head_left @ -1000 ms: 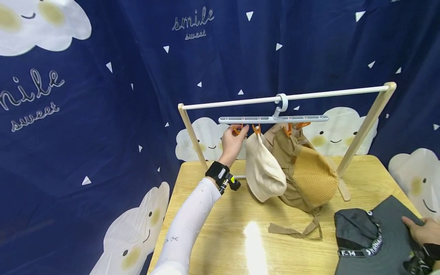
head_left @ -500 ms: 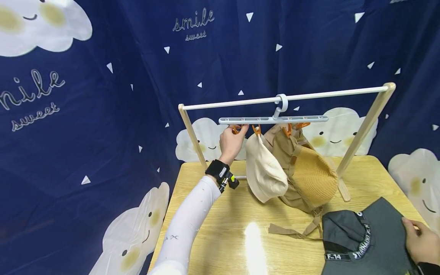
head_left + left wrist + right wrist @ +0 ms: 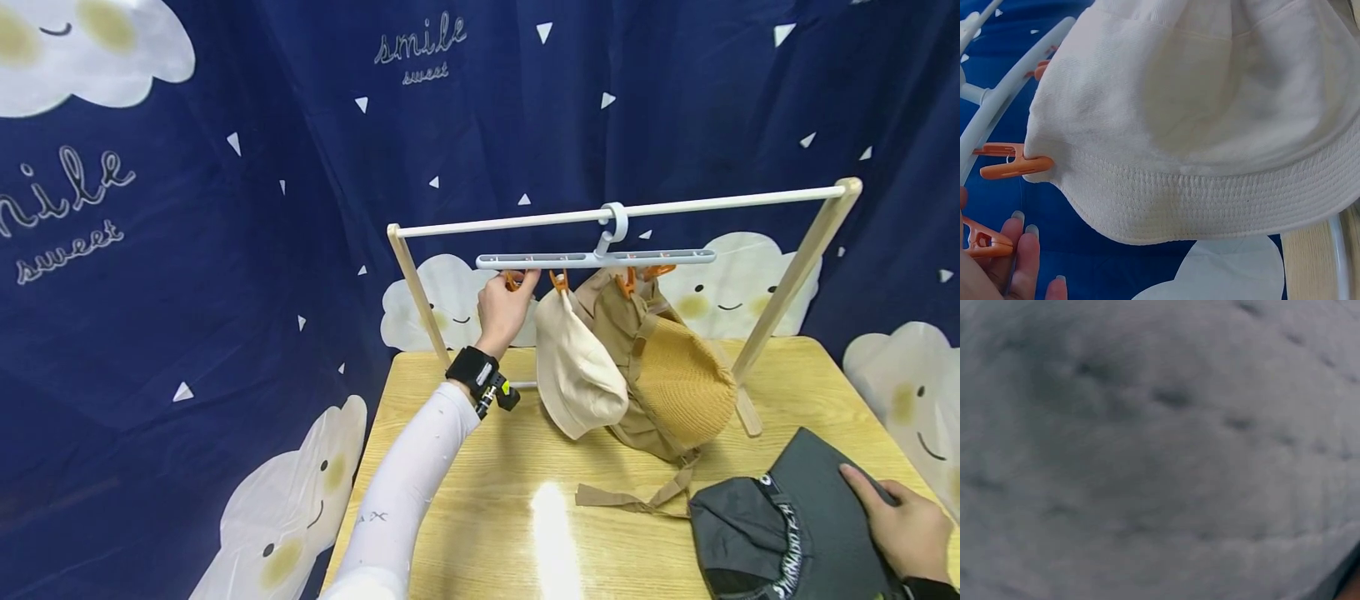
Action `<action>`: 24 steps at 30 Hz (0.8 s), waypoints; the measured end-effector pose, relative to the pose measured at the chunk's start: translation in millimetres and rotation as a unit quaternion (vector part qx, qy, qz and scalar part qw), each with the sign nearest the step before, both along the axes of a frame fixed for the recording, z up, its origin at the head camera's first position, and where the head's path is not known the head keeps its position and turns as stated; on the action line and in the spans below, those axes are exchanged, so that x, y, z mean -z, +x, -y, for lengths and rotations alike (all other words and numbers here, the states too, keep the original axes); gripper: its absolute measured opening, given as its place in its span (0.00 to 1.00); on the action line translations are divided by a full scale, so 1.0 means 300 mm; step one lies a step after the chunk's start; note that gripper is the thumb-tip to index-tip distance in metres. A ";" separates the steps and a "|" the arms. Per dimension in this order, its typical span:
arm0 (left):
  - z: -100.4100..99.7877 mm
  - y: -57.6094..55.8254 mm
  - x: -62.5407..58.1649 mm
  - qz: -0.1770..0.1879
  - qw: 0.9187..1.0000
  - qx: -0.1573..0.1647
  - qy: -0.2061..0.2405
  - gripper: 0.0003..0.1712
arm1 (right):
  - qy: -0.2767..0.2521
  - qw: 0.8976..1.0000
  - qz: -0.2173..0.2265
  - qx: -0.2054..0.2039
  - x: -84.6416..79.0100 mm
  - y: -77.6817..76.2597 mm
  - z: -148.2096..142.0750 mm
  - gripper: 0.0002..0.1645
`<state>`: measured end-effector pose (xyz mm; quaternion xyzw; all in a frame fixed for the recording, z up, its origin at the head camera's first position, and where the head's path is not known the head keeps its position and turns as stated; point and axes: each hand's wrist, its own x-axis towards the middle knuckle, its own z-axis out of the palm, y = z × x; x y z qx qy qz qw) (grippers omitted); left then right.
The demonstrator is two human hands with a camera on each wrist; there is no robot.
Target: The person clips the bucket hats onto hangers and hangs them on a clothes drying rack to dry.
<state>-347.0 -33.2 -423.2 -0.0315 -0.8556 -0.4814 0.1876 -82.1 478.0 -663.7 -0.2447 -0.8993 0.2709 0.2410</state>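
My left hand (image 3: 504, 312) is up under the left part of the light-blue hanger (image 3: 540, 260), its thumb and fingers around an orange clip (image 3: 990, 242). Beside it, a second orange clip (image 3: 1016, 161) pinches the brim of a cream bucket hat (image 3: 1191, 125), which hangs down. At the lower right, my right hand (image 3: 911, 529) grips the brim of a dark grey hat (image 3: 821, 508) with a lettered band, thumb on top. The right wrist view is filled by blurred grey stitched fabric (image 3: 1166, 462).
The hanger hooks over a white rail (image 3: 720, 204) on wooden legs (image 3: 798, 279). To the right of the cream hat hang a brown hat (image 3: 618, 333) with a long strap (image 3: 637, 502) and a mustard knitted hat (image 3: 684, 383). A navy curtain (image 3: 300, 208) stands behind the wooden table (image 3: 450, 500).
My right hand has moved the dark grey hat leftward and tilted it, and its brim edge now sits in the grip. My left hand stays at the clip, almost unmoved.
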 end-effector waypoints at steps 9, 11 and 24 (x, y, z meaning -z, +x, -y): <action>-0.005 0.004 -0.001 0.014 0.999 0.018 -0.026 0.30 | -0.141 0.988 0.041 0.049 -0.101 0.015 0.056 0.38; -0.003 0.008 0.001 0.020 0.999 0.017 -0.040 0.31 | -0.187 0.979 0.043 0.063 -0.128 0.011 0.082 0.37; 0.003 0.014 -0.010 0.063 0.994 0.035 -0.083 0.36 | -0.389 0.913 -0.126 0.008 -0.262 -0.097 0.298 0.27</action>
